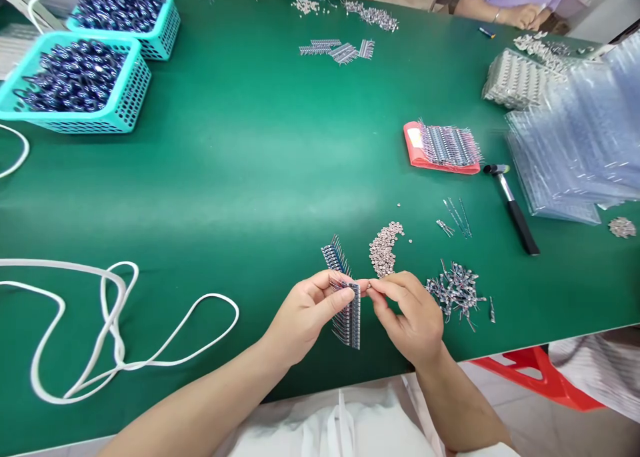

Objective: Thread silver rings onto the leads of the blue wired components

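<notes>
My left hand (pixel 307 310) is closed on a dark comb-like strip (pixel 354 327) with rows of thin metal pins, held tilted above the green table. The strip's upper end shows past my fingers. Close beside it, my right hand (pixel 413 320) pinches a tiny light piece (pixel 369 285) between thumb and forefinger, near the left fingertips. Its exact form is too small to make out. Just beyond the right hand lies a heap of small round beige pieces (pixel 385 247). To its right is a pile of small parts with wire legs (pixel 456 289).
Two turquoise baskets (pixel 135 77) of dark glossy looped parts stand at the far left. White cord (pixel 120 290) lies looped on the left. On the right are a hammer (pixel 517 220), a red pad (pixel 417 153) with pin strips, and clear plastic trays (pixel 560 170). Other people sit opposite.
</notes>
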{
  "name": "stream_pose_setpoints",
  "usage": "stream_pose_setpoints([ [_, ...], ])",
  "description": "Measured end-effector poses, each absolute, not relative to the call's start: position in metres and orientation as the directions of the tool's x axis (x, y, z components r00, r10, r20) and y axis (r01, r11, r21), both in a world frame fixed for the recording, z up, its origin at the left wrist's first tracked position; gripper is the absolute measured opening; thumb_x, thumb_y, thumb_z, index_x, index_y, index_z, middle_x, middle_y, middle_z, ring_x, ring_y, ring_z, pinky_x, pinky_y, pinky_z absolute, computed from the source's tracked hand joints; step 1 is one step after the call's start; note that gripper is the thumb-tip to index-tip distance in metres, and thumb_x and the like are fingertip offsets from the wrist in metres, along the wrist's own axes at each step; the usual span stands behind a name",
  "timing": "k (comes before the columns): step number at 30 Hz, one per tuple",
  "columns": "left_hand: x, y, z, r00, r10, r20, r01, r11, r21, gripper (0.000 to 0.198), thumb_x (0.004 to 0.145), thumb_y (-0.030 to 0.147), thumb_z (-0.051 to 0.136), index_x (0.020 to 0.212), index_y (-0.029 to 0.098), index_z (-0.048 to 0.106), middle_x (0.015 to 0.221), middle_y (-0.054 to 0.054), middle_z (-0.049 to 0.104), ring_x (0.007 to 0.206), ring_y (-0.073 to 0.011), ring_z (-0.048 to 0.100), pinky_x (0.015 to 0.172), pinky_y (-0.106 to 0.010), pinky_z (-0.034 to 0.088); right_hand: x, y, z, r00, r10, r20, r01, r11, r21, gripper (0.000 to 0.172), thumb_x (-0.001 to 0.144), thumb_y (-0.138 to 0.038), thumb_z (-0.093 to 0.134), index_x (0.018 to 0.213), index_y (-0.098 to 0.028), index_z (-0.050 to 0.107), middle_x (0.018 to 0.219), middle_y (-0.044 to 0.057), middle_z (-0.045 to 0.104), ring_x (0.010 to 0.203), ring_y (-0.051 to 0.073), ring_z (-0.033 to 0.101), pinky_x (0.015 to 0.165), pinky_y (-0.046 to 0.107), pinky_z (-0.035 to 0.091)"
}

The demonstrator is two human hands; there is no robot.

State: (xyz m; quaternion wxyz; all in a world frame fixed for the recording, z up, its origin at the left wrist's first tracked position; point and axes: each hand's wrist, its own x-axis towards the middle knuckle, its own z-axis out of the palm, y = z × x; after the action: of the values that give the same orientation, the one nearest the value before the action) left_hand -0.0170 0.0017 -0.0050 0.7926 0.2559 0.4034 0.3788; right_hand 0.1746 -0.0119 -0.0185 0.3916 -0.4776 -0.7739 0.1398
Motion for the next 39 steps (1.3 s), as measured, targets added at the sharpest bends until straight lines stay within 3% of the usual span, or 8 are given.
stream_pose_setpoints([
  [4,-0.017,-0.001,0.0,0.373,0.82,-0.435,-0.336,0.556,0.76,0.023,0.083,0.038,0.076,0.091,0.017,0.07,0.094,-0.004,0.078,0.08,-0.0132,0.066,0.074,-0.024,0.052,0.174,-0.013,-0.018,-0.226,0.841,0.491,0.624,0.512,-0.59,0.033,0.084,-0.002,0.066,0.11,-0.022,0.063,0.089,0.005,0.071,0.078,0.017,0.066,0.068,0.033,0.054],
  [10,-0.018,-0.003,0.005,0.381,0.816,-0.435,-0.284,0.551,0.785,0.025,0.084,0.039,0.074,0.092,0.017,0.069,0.106,-0.009,0.079,0.088,-0.0176,0.07,0.069,-0.024,0.054,0.174,-0.014,-0.018,-0.236,0.819,0.522,0.657,0.531,-0.535,0.034,0.084,-0.002,0.065,0.11,-0.023,0.062,0.086,0.005,0.069,0.075,0.017,0.065,0.065,0.033,0.054],
  [17,-0.018,-0.006,0.008,0.393,0.836,-0.383,-0.271,0.503,0.821,0.017,0.088,0.034,0.071,0.091,0.017,0.069,0.112,-0.011,0.078,0.103,-0.0233,0.071,0.076,-0.028,0.057,0.17,-0.013,-0.015,-0.155,0.849,0.505,0.631,0.478,-0.611,0.025,0.084,-0.004,0.065,0.101,-0.022,0.063,0.084,0.004,0.069,0.075,0.016,0.065,0.066,0.031,0.055],
  [23,-0.019,-0.012,0.004,0.385,0.887,-0.254,-0.173,0.34,0.924,0.011,0.094,0.027,0.062,0.095,0.019,0.069,0.113,-0.011,0.076,0.119,-0.0281,0.065,0.08,-0.031,0.058,0.169,-0.013,-0.015,-0.133,0.856,0.5,0.636,0.461,-0.619,0.024,0.085,-0.005,0.065,0.102,-0.022,0.064,0.085,0.003,0.07,0.077,0.015,0.066,0.068,0.03,0.055],
  [31,-0.019,-0.012,0.003,0.363,0.899,-0.246,-0.136,0.313,0.94,0.01,0.094,0.026,0.062,0.096,0.02,0.069,0.121,-0.011,0.074,0.113,-0.0264,0.068,0.085,-0.033,0.057,0.173,-0.015,-0.018,-0.177,0.844,0.506,0.632,0.492,-0.599,0.03,0.088,-0.006,0.061,0.111,-0.025,0.065,0.09,0.005,0.073,0.078,0.017,0.068,0.068,0.034,0.055],
  [39,-0.017,-0.009,0.007,0.363,0.873,-0.326,-0.203,0.415,0.887,0.015,0.09,0.033,0.068,0.092,0.017,0.069,0.116,-0.012,0.076,0.105,-0.0257,0.07,0.074,-0.03,0.058,0.169,-0.013,-0.015,-0.121,0.866,0.485,0.604,0.452,-0.656,0.02,0.086,-0.008,0.062,0.098,-0.023,0.066,0.083,0.003,0.07,0.074,0.016,0.066,0.067,0.031,0.054],
])
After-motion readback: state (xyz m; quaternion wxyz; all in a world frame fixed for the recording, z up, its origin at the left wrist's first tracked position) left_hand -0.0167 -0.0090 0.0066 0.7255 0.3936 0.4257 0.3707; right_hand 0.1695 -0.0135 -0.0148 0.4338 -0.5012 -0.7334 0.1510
